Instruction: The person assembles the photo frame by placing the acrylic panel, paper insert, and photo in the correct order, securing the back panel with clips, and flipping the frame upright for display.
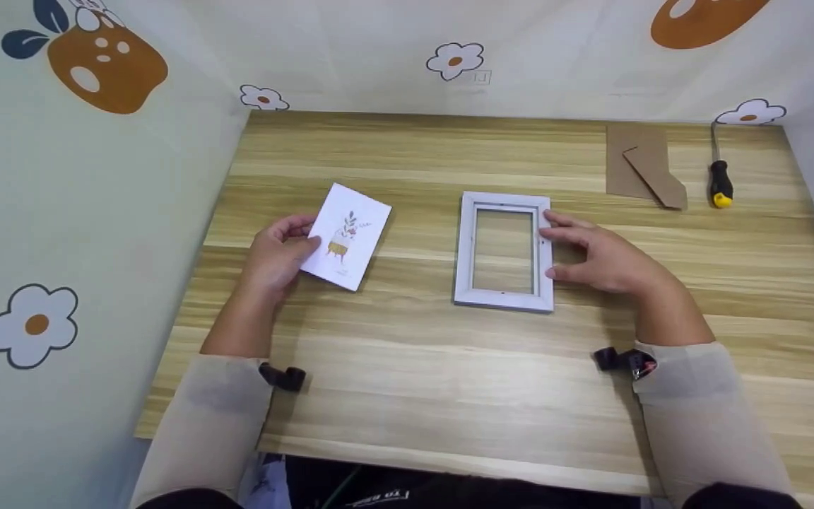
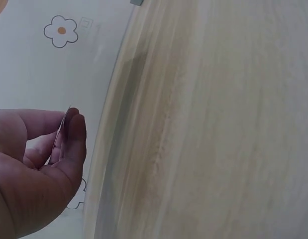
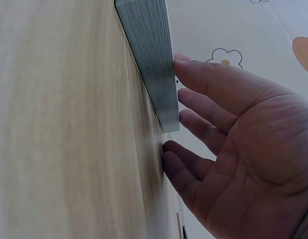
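Observation:
My left hand (image 1: 276, 254) pinches a white picture card (image 1: 368, 233) by its left edge, thumb on the printed face. In the left wrist view the hand (image 2: 49, 164) holds the card, seen almost edge-on as a thin line. A white picture frame (image 1: 467, 254) lies on the table, its middle showing bare wood grain. At the frame's right side rests my right hand (image 1: 608, 260), thumb and fingertips touching the rail, fingers loosely bent. From the right wrist, the thumb meets the edge of the frame (image 3: 151, 64), and the lower fingers are near the tabletop.
A brown backing board (image 1: 633, 170) with a stand flap (image 1: 661, 184) lies at the back right of the wooden table (image 1: 393, 382). Right of it is a screwdriver (image 1: 720, 180) with a black and yellow handle. Patterned cloth walls (image 1: 350, 63) stand behind and beside the table.

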Motion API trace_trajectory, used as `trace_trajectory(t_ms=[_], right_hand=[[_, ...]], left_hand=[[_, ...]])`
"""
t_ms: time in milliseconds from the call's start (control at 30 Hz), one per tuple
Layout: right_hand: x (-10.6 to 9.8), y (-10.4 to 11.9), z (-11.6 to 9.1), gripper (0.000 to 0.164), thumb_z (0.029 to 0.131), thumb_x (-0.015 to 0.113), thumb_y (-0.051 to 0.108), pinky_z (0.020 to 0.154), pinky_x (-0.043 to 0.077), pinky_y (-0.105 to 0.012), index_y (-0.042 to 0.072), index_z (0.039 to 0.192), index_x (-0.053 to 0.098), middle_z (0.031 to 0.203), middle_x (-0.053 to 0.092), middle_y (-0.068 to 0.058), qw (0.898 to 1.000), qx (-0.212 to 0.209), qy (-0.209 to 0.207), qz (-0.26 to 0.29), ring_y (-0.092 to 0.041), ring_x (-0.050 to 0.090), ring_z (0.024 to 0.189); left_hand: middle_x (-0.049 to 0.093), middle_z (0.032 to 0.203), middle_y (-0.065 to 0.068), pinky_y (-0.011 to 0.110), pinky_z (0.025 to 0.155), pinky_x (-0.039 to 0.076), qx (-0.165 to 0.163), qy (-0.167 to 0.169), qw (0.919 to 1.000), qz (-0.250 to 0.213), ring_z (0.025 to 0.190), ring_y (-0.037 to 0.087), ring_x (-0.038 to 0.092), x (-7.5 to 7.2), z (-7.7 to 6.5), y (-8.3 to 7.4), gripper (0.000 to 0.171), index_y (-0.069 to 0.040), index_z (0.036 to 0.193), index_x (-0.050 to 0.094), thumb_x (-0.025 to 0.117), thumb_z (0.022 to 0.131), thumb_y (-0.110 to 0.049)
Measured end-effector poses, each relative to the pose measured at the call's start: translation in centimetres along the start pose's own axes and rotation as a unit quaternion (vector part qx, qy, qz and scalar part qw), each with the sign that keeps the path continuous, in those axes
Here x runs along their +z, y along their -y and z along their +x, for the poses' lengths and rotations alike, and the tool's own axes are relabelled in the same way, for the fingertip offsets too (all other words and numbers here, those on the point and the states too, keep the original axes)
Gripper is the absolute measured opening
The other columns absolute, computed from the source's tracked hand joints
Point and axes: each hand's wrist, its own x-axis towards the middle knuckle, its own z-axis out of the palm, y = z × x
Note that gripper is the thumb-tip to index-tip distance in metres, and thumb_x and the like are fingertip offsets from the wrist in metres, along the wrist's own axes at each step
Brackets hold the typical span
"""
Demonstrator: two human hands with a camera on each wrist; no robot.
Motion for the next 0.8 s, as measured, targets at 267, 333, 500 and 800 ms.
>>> trace_trajectory(t_ms=[267, 333, 500, 800], right_hand=[[0.04, -0.03, 0.03, 0.073, 0.095, 0.083, 0.037, 0.133, 0.019, -0.067, 0.016, 0.159, 0.054, 0.179, 0.027, -0.001, 1.0, -0.002, -0.001, 0.006, -0.042, 0.021, 0.165], [0.06, -0.02, 0.06, 0.073, 0.095, 0.083, 0.037, 0.133, 0.018, -0.066, 0.016, 0.159, 0.054, 0.179, 0.027, -0.001, 1.0, -0.004, -0.001, 0.009, -0.042, 0.021, 0.166], [0.03, 0.0, 0.09, 0.073, 0.095, 0.083, 0.037, 0.134, 0.017, -0.067, 0.016, 0.159, 0.053, 0.18, 0.026, 0.0, 1.0, -0.001, 0.001, 0.011, -0.042, 0.02, 0.166], [-0.01, 0.08, 0.01, 0.073, 0.095, 0.083, 0.037, 0.134, 0.017, -0.067, 0.016, 0.159, 0.054, 0.18, 0.026, 0.0, 1.0, 0.001, 0.001, 0.01, -0.043, 0.02, 0.166]], left_hand=[[0.062, 0.127, 0.008, 0.024, 0.096, 0.053, -0.007, -0.001, 0.9987, 0.051, 0.122, 0.021, 0.056, -0.09, 0.05, 0.19, 0.044, -0.007, 0.141, 0.067, 0.072, 0.098, -0.006], [0.061, 0.127, 0.008, 0.026, 0.1, 0.051, -0.007, -0.003, 0.998, 0.062, 0.123, 0.022, 0.055, -0.15, 0.06, 0.23, 0.045, -0.008, 0.142, 0.066, 0.073, 0.097, -0.006], [0.061, 0.129, 0.009, 0.03, 0.103, 0.048, 0.0, -0.013, 0.9939, 0.109, 0.126, 0.024, 0.054, -0.15, 0.03, 0.34, 0.045, -0.011, 0.142, 0.066, 0.074, 0.098, -0.009], [0.068, 0.129, 0.013, 0.032, 0.099, 0.056, 0.01, -0.021, 0.9892, 0.145, 0.12, 0.027, 0.065, -0.12, 0.15, 0.41, 0.039, -0.009, 0.139, 0.068, 0.07, 0.1, -0.012]])
